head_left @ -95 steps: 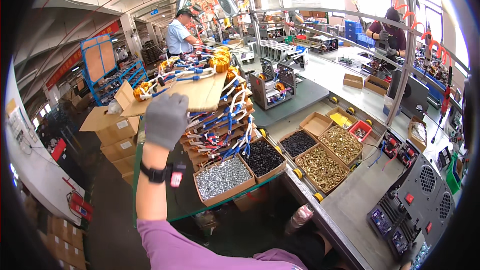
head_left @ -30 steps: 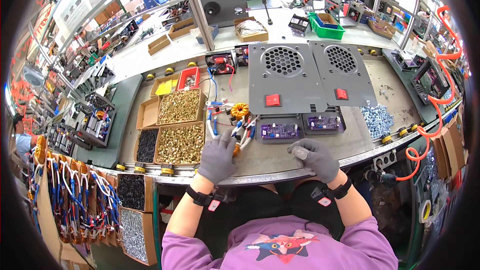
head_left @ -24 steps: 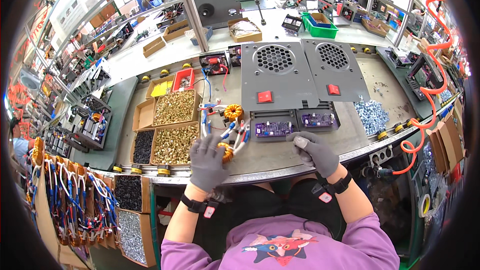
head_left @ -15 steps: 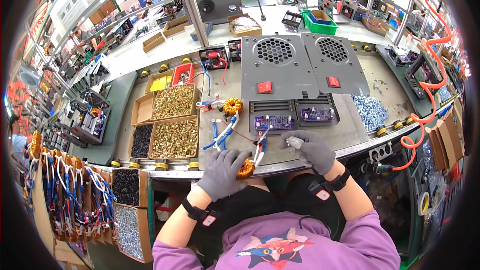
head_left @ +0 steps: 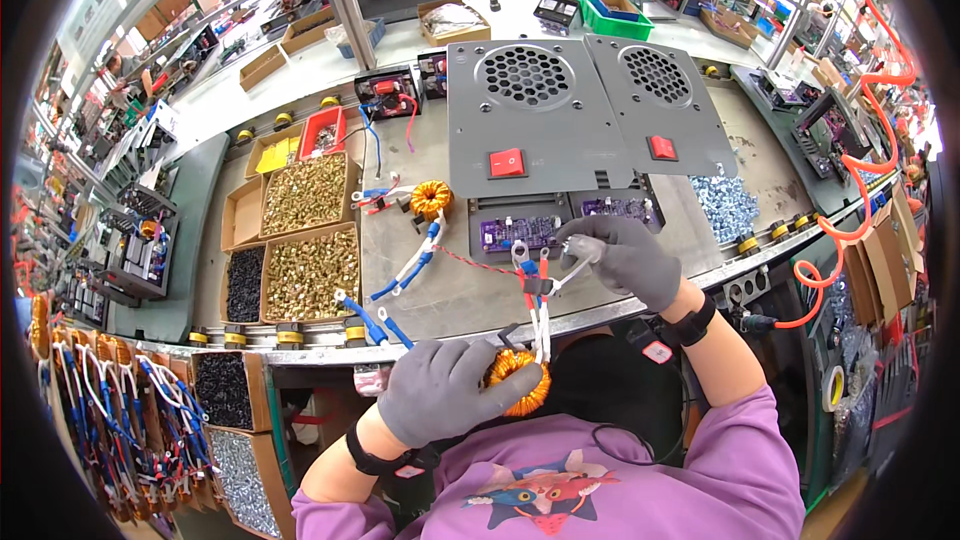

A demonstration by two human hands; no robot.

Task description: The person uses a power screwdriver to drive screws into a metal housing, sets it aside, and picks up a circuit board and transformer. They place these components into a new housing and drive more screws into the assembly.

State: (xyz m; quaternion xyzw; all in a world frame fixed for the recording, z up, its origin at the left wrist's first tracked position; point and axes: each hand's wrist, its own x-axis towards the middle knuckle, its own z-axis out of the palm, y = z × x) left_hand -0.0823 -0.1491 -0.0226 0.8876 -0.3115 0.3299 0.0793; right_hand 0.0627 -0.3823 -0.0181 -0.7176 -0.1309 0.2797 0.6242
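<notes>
My gloved left hand (head_left: 445,390) is closed round a copper-wound ring coil (head_left: 522,382) at the table's front edge. From that coil, white, red and blue leads (head_left: 538,305) with ring terminals run up past a dark band. My gloved right hand (head_left: 632,258) pinches a small translucent piece (head_left: 585,248) beside these leads. A white lead reaches up to that piece; whether they are joined I cannot tell. Another ring coil (head_left: 431,200) lies farther back with blue and white leads. Behind the right fingers are two purple circuit boards (head_left: 520,232), the right one partly hidden.
Two grey panels (head_left: 535,125) with red switches stand behind the boards. At left are boxes of brass-coloured fasteners (head_left: 312,275) and black parts (head_left: 244,283). Silver fasteners (head_left: 725,208) lie at right. More coils with leads (head_left: 125,410) hang at lower left. An orange coiled hose (head_left: 832,230) hangs at right.
My left hand has drawn the coil down toward me, and its leads now stretch upward. My right hand has moved up, bringing the translucent piece beside the leads. The view has shifted.
</notes>
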